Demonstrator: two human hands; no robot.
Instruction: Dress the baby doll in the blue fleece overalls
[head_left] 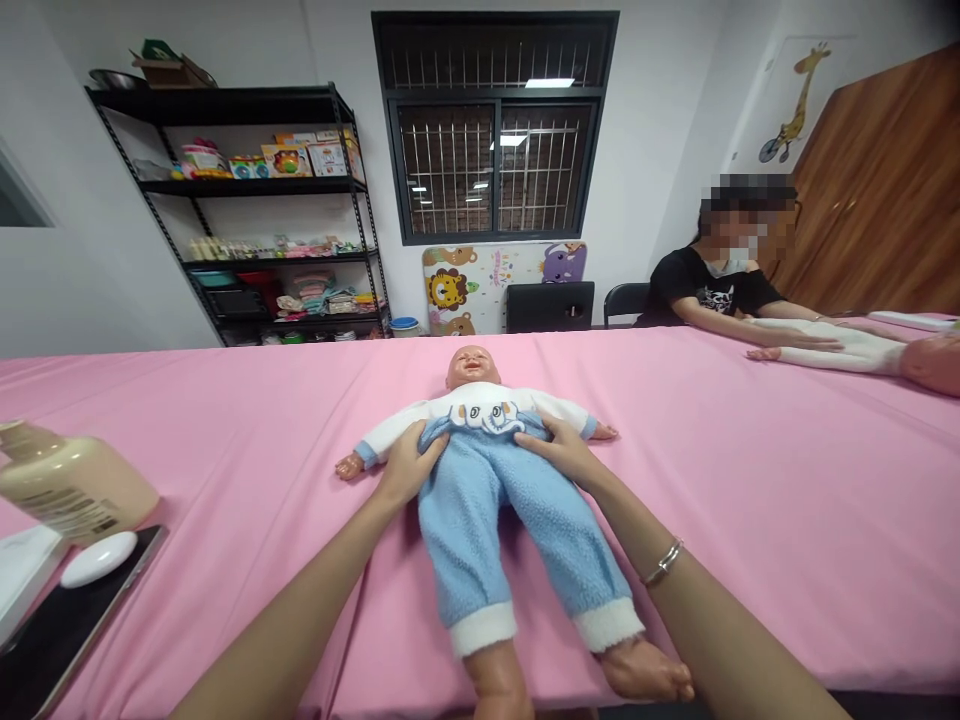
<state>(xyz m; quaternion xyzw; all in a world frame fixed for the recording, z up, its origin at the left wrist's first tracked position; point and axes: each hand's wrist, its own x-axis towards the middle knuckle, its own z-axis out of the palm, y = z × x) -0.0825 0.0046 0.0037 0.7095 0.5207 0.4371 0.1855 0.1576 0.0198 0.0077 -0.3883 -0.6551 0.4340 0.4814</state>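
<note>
Got my left hand [409, 465] and right hand [562, 450] clamped on the doll [480, 470] at its waistband; soft fleece, looks light, floppy.

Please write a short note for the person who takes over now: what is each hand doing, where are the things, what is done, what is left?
Left hand: grips the waistband of the blue pants, doll's right side.
Right hand: grips the waistband on the other side.
Doll: on its back on the pink sheet, feet toward you.
Done: pants cover both legs, waistband at the waist.
Left: apparently a final tug, then release.
Bottle at far left.
</note>
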